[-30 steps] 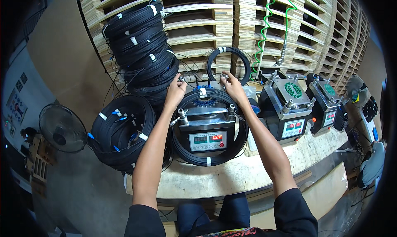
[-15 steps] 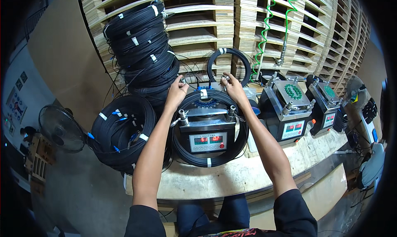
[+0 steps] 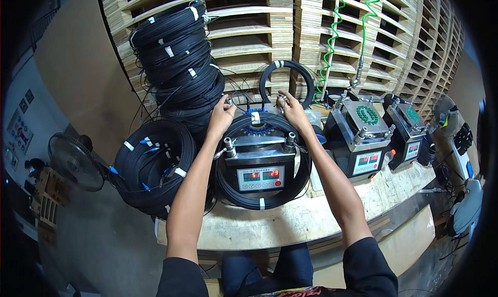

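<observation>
I see the black cable coil [image 3: 262, 201] lying around the grey heater box [image 3: 259, 167] with the red display, on the wooden bench [image 3: 290, 224]. Left hand [image 3: 222, 115] sits at the box's far left corner, fingertips pinched on a thin cable end. Right hand [image 3: 293, 110] sits at the far right corner, fingers pressed together on another small end; I cannot tell what exactly. Against the frame half a second back, I note both hands in nearly the same spots and the coil unmoved. Left of the box: a tall stack of coils [image 3: 176, 58] and a lower bundle [image 3: 153, 165]. Right of it: two similar boxes [image 3: 363, 136].
</observation>
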A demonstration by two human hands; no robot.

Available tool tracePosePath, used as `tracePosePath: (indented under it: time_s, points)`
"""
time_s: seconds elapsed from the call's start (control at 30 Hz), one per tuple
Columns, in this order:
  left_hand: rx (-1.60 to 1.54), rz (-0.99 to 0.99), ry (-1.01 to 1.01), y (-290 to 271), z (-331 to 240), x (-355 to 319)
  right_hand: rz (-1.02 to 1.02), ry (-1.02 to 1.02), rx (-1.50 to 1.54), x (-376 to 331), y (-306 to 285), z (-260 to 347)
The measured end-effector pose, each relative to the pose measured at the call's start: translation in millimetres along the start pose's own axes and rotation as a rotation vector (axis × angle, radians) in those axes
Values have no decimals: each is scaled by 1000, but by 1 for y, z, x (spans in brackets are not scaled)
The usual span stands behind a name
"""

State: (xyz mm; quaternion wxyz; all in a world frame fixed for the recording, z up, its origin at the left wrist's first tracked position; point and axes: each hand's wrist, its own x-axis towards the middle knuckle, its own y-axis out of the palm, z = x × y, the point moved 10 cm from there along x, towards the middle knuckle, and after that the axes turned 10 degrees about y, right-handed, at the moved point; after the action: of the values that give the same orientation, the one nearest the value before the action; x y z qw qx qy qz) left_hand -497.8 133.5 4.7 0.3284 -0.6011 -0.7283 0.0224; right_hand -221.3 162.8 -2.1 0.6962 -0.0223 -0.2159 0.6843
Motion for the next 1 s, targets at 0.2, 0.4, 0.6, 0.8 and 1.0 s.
tracePosePath:
  time_s: [0.2,0.4,0.6,0.8,1.0]
  points:
    - [33,-21,21,-2,-2,0,-27,26,-23,0,-1,-2]
    - [13,-17,21,-3,-9,-3,-56,37,-73,-6,-5,8]
    - [11,-46,33,-4,-14,-4,-41,-21,-62,-3,-5,8]
    - [22,-18,35,-4,-15,-4,-5,24,-13,1,-2,-1]
    - [5,-14,22,-2,-9,-2,-45,20,-41,-1,-3,1]
